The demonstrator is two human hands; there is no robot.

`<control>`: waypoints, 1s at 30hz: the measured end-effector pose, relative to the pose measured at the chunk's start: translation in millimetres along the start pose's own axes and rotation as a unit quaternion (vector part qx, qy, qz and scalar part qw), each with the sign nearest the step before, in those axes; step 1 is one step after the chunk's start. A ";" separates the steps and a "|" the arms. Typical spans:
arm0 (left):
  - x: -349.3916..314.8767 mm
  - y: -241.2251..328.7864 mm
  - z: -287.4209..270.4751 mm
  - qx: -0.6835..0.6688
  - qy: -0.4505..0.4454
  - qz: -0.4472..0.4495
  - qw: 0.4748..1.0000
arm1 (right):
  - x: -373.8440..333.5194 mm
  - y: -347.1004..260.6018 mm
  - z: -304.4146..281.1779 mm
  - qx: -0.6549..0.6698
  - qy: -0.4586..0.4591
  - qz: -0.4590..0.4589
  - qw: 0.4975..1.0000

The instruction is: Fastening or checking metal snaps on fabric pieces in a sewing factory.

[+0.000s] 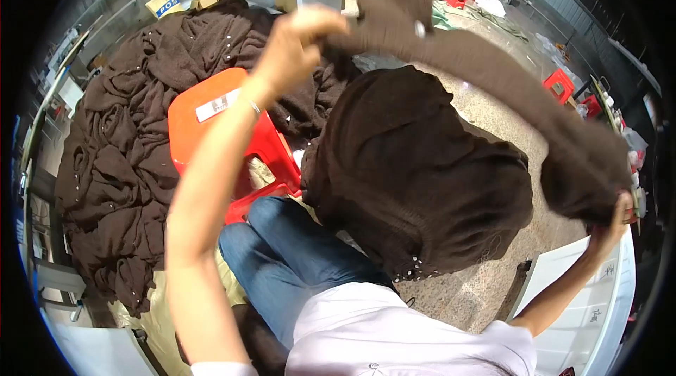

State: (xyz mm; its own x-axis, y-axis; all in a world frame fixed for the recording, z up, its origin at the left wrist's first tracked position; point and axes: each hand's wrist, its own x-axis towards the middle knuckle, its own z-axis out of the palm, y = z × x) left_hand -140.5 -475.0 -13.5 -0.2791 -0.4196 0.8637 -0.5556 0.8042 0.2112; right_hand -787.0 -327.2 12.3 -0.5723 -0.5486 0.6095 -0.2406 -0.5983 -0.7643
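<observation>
Brown knit garment hangs in the air in front of the person, stretched between both raised hands, its body drooping over the lap in blue jeans and its lower edge, dotted with small pale beads, sagging near the knees. Left hand is closed around a bunched upper corner, fingers curled over the fabric; right hand pinches the far end of what looks like a sleeve, low and out to the side. The right-hand hold looks thin, taking only the tip of the knit, so the weight of the hanging body could pull it free and drop that side onto the speckled floor. The loose knit could also snag by its beads on the red stool just beside the left forearm, or swing into the pile of similar brown garments heaped to the left and tangle with it
</observation>
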 end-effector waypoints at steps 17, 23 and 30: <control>-471.6 198.1 -36.5 0.257 0.337 -0.583 0.693 | -387.4 116.8 237.5 -0.121 -0.819 0.295 0.476; -712.6 446.0 65.3 0.350 0.273 -0.842 0.307 | -509.1 46.0 282.2 -0.017 -0.942 0.197 0.271; -767.8 563.5 201.1 0.133 0.236 -0.960 0.065 | -543.9 34.5 282.1 -0.051 -0.935 0.154 0.316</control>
State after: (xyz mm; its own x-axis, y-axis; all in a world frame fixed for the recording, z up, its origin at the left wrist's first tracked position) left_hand -396.8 215.7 -649.7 0.5254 0.4729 -0.7073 0.7786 -0.6024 0.1757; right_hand -262.8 -214.2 -286.2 0.8598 -0.0146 -0.5104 -0.4772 -0.3786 -0.7930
